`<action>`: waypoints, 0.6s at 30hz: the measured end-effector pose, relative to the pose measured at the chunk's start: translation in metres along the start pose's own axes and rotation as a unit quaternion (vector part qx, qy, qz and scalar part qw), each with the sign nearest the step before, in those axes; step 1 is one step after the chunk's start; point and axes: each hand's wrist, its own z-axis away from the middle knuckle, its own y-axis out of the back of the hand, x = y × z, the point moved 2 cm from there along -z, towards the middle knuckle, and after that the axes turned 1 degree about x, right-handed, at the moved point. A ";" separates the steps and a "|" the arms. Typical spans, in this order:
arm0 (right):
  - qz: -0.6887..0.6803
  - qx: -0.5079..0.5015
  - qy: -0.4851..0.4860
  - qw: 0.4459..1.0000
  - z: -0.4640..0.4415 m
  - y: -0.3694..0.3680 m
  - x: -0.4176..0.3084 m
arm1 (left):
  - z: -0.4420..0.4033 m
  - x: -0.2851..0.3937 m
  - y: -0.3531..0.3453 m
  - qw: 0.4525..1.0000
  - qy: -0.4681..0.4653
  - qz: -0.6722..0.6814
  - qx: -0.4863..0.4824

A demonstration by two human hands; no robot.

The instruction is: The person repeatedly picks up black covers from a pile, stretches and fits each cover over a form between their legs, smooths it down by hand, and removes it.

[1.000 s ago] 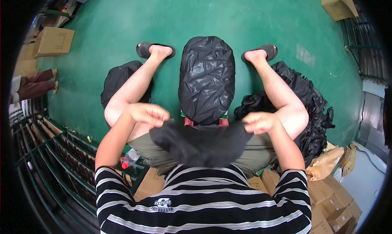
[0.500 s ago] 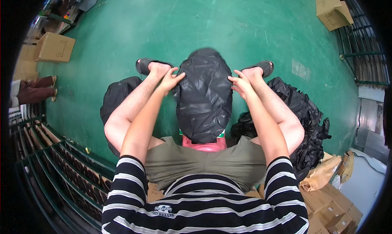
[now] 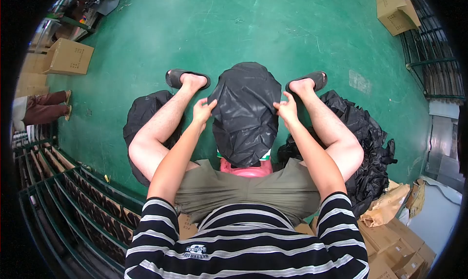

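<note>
A crinkled black cover (image 3: 246, 113) with a rounded outline lies between my knees. It hides most of whatever is under it; a pink plastic piece (image 3: 246, 172) with a bit of green and white shows below its near edge. My left hand (image 3: 202, 111) pinches the cover's left edge between thumb and fingers. On the opposite edge, the thumb and a finger of my right hand (image 3: 287, 109) grip the material, while other fingers stick up.
A heap of black material (image 3: 360, 152) lies by my right leg, and another black bundle (image 3: 146, 113) sits by my left leg. Green metal racks (image 3: 73, 191) stand at left. Cardboard boxes (image 3: 70, 56) and another person's legs (image 3: 46, 106) are at the left edge.
Both hands have slid a little nearer to me along the cover's sides. The cover's upper part has shifted slightly, its sides now pulled outward at my fingers.
</note>
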 end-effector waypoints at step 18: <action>0.207 -0.057 -0.051 0.975 0.035 0.022 0.105 | 0.038 -0.125 0.012 0.988 0.028 -0.142 -0.054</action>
